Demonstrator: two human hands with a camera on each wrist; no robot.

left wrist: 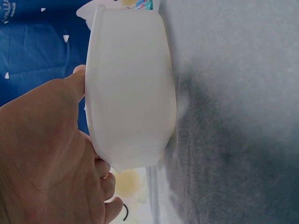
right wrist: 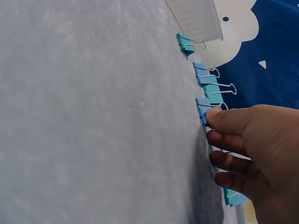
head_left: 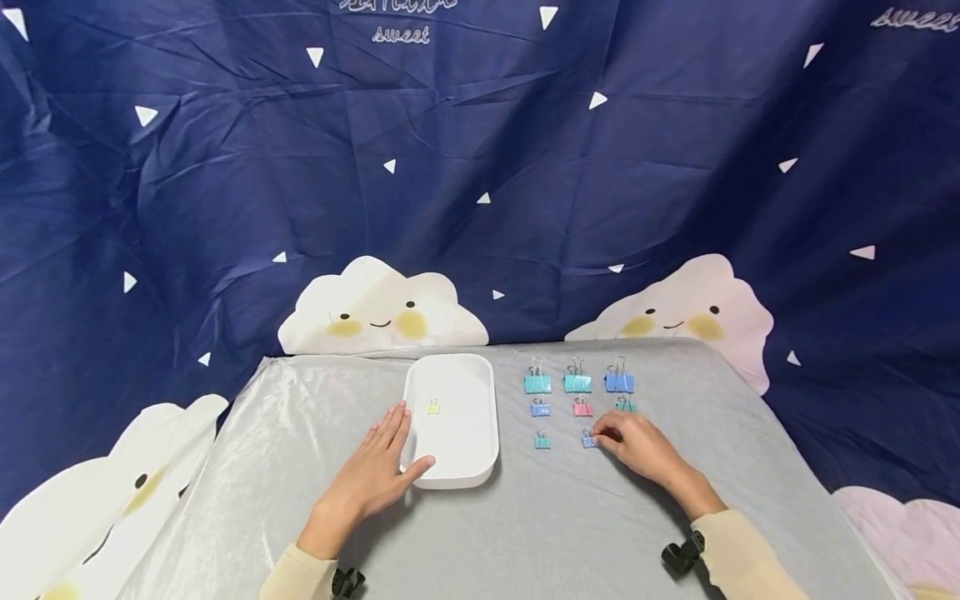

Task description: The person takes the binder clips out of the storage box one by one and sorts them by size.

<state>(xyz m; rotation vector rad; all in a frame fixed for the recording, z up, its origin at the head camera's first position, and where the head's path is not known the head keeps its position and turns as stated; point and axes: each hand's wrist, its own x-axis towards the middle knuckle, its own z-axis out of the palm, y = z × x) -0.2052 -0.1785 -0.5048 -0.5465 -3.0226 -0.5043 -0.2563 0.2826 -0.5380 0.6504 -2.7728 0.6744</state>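
Observation:
My left hand [head_left: 372,471] rests on the left rim of a white plastic tray [head_left: 461,442], fingers straight and thumb spread over its near corner. A small yellow-green binder clip [head_left: 433,408] lies inside the tray. With thumb and index finger, my right hand [head_left: 641,448] pinches a small blue binder clip [head_left: 588,442] at its right side, low over the cloth. The thumb lies against the clip's blue body [right wrist: 202,108] in the right wrist view. Just beyond that hand, a green clip [head_left: 626,404] is partly covered.
Two large teal clips [head_left: 537,384] and a large blue one [head_left: 619,383] form the back row. Nearer stand a blue clip [head_left: 540,410], a pink clip [head_left: 582,409] and a small green clip [head_left: 542,442]. Grey cloth [head_left: 525,542] covers the table; a navy curtain [head_left: 480,125] hangs behind.

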